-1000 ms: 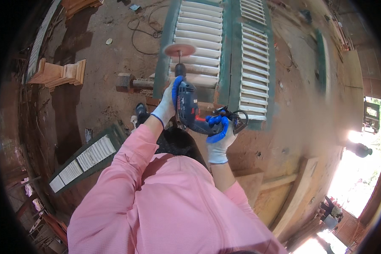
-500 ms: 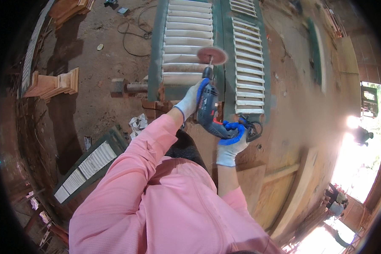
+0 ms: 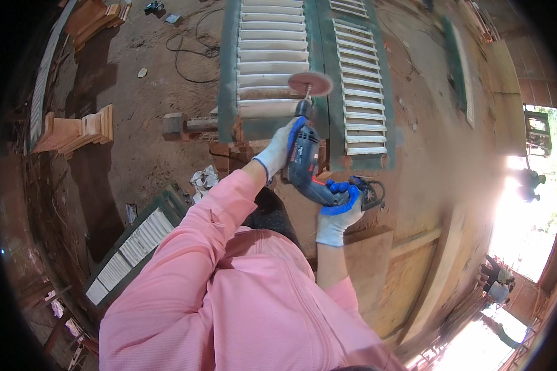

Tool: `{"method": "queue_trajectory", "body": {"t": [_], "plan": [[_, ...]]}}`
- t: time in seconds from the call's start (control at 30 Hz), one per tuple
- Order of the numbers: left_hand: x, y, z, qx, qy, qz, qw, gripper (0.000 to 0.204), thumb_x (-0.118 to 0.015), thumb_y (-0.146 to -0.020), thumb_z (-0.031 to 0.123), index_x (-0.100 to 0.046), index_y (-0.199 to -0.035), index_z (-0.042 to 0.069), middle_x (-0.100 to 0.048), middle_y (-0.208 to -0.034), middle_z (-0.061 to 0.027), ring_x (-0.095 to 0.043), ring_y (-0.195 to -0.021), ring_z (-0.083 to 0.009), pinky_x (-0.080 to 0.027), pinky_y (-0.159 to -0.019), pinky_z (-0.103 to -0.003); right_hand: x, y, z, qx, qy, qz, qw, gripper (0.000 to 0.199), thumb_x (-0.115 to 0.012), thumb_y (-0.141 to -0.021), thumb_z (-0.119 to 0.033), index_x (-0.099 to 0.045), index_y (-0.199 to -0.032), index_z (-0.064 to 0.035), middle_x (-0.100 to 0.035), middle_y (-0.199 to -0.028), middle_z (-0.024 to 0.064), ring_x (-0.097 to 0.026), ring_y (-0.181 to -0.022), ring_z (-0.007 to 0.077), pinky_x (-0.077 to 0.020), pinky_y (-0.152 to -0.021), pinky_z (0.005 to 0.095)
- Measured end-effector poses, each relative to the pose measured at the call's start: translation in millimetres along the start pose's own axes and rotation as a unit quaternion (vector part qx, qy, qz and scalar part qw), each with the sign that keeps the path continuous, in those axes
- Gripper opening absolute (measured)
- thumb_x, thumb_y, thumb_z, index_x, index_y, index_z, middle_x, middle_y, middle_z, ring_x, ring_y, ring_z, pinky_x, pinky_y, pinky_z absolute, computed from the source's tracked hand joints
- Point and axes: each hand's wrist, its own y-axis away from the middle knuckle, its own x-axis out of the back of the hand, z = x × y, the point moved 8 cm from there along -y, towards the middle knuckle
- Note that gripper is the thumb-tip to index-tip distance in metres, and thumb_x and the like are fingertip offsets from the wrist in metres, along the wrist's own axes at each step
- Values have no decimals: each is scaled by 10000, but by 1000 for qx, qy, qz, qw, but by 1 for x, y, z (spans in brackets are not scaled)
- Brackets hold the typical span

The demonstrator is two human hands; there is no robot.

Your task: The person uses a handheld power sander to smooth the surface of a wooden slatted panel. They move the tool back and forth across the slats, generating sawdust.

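Observation:
A dark blue power drill (image 3: pixel 302 162) carries a round, reddish-brown sanding disc (image 3: pixel 310 83). My left hand (image 3: pixel 280 148), in a white glove with blue palm coating, wraps round its front body just behind the chuck. Around the rear handle closes my right hand (image 3: pixel 341 216), gloved alike; the trigger is hidden. The disc overlaps the inner edge of a green louvered shutter (image 3: pixel 271 66) with whitish slats, close to the gap beside a second, narrower-slatted shutter (image 3: pixel 361 93). Whether the disc touches the wood I cannot tell. A coiled black cord (image 3: pixel 372 193) hangs by the right hand.
A wooden beam end (image 3: pixel 173 127) juts out left of the shutters. Moulded wood pieces (image 3: pixel 74 131) stand further left. Another louvered shutter (image 3: pixel 133 244) lies near my left arm. Boards (image 3: pixel 424 278) lie at right; a loose cable (image 3: pixel 178 62) curls on the dirt floor.
The shutters and floor sit slightly higher in the picture. Against the slats, the disc has come a little closer to the shutters' near end. Both hands keep their hold on the drill.

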Motion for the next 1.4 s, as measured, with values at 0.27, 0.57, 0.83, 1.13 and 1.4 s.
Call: {"method": "queue_trajectory", "body": {"t": [0.27, 0.57, 0.83, 1.13, 1.4], "plan": [[54, 30, 31, -28, 45, 25, 998, 377, -589, -955, 452, -642, -1015, 83, -689, -823, -95, -670, -643, -224, -580, -598, -380, -36, 29, 29, -12, 25, -39, 999, 211, -561, -858, -121, -582, -1034, -6, -571, -647, 87, -561, -577, 217, -548, -691, 442], [68, 57, 56, -48, 92, 63, 993, 293, -640, -928, 435, -648, -983, 148, -686, -794, -52, -658, -634, -200, -570, -604, -356, -64, 40, 37, -43, -16, -64, 997, 167, -547, -890, -94, -582, -1016, 9, -567, -643, 82, -584, -566, 222, -570, -683, 434], [65, 68, 57, -20, 66, 39, 997, 343, -623, -925, 463, -656, -987, 128, -694, -797, -61, -665, -643, -209, -569, -604, -364, -68, 47, 30, -41, 8, -68, 997, 220, -544, -863, -120, -586, -1037, 9, -549, -630, 71, -558, -574, 209, -549, -688, 436], [81, 63, 44, -11, 106, 23, 994, 343, -606, -933, 453, -654, -967, 115, -692, -809, -64, -668, -652, -214, -581, -621, -380, -72, 60, 25, -55, 36, -56, 996, 245, -551, -857, -126, -583, -1059, 9, -556, -651, 81, -558, -573, 210, -552, -690, 438], [77, 70, 44, -39, 76, 57, 995, 317, -626, -924, 451, -614, -1025, 151, -683, -810, -66, -667, -651, -218, -581, -608, -382, -53, 55, 34, -44, -7, -73, 996, 231, -556, -858, -113, -577, -1054, 9, -556, -646, 81, -566, -575, 224, -550, -689, 441]]}}
